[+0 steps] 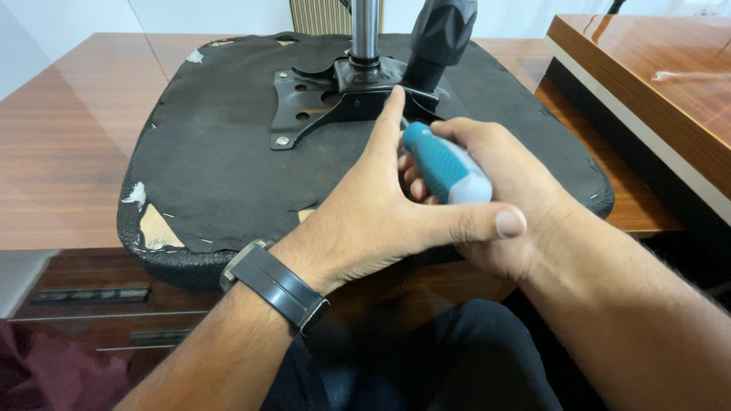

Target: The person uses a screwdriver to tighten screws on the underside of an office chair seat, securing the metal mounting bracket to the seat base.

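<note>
A big black office chair seat lay upside down on a shiny brown wooden desk. Its bottom was covered with thin black cloth, and the cloth was torn at the near left corner, so a bit of tan board showed there. A flat black metal plate with round holes and silver bolts sat in the middle of the seat bottom. A shiny silver metal pole stood up from the plate. A thick black plastic lever stuck up just beside the pole.

The right hand was wrapped tight around a screwdriver with a blue and white handle. The handle pointed down toward the right edge of the plate, close to the lever. The tip of the tool was hidden behind the fingers, so I could not tell what it touched.

The left hand was open. Its pointer finger reached up and touched the edge of the plate, and its thumb lay stretched across the front of the right hand. The left wrist wore a dark grey watch band.

A second shiny brown wooden table stood on the right, higher than the desk.
</note>
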